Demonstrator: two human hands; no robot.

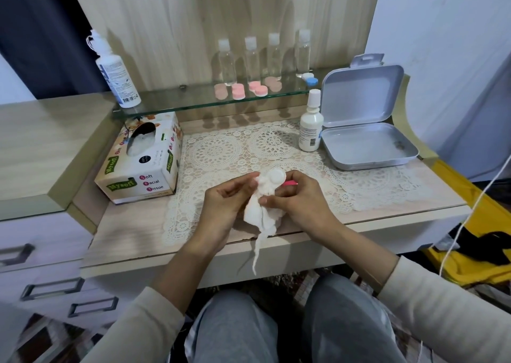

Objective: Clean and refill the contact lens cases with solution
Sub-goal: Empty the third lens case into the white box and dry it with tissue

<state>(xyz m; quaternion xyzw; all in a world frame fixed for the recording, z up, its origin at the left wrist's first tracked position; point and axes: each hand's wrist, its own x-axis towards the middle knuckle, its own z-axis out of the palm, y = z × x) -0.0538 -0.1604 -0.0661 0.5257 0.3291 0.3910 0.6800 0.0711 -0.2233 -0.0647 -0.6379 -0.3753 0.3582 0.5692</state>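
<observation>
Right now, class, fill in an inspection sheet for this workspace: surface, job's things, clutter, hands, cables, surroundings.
Surface: desk under a lace mat; glass shelf behind.
Job's things: lens case and tissue, both held; pink cases, blue-and-white case, four clear bottles and solution bottle on the shelf; small white bottle beside the open tin.
Clutter: tissue box at left.
Hands: left hand pinches the tissue; right hand holds the lens case.
Cables: white cord hanging at right.
Surroundings: drawers at left; yellow cloth at right.
</observation>
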